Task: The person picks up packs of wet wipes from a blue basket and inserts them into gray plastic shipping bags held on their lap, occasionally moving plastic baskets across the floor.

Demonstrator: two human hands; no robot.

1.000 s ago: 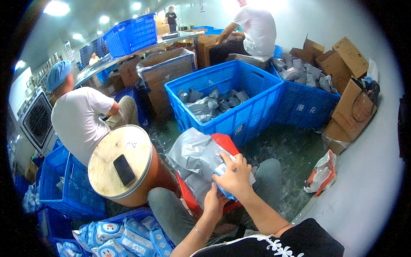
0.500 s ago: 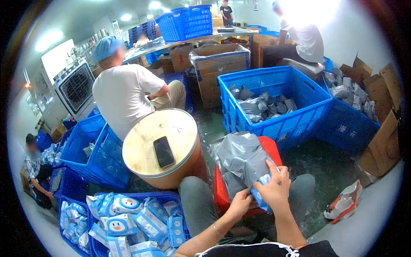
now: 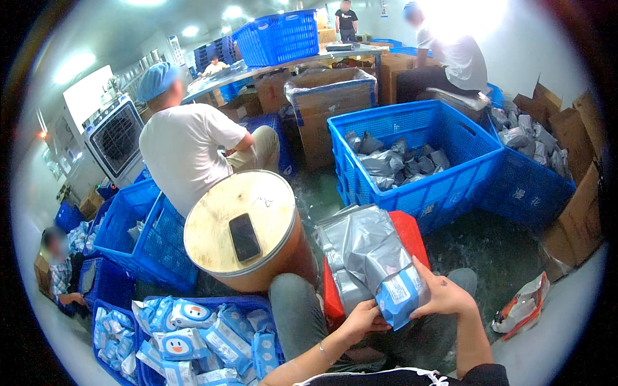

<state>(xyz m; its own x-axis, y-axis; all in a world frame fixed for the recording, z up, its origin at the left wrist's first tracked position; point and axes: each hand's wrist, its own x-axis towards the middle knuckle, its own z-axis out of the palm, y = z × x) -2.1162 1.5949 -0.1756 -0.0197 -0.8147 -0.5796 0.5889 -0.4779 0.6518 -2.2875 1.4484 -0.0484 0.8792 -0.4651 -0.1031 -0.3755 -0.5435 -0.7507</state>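
A blue and white soft wipes packet (image 3: 400,297) is between my hands, its printed label facing up. My left hand (image 3: 364,319) pinches its lower left edge. On the other side, my right hand (image 3: 444,294) is closed round its right edge, the thumb along the top. The packet's far end meets grey plastic mailing bags (image 3: 360,241); I cannot tell how much of it is inside one. These bags lie in a pile on a red stool (image 3: 409,233) between my knees.
Left of my legs, a blue basket (image 3: 278,347) holds several wipes packets. A drum (image 3: 212,199) with a phone (image 3: 245,237) stands ahead. A blue crate (image 3: 463,119) holds filled grey bags. A co-worker in white (image 3: 187,141) sits ahead left; a crumpled bag (image 3: 523,305) lies at right.
My right hand has shifted right and opened wider round the packet. More of the packet and its label now shows, and the grey bags lie flatter.
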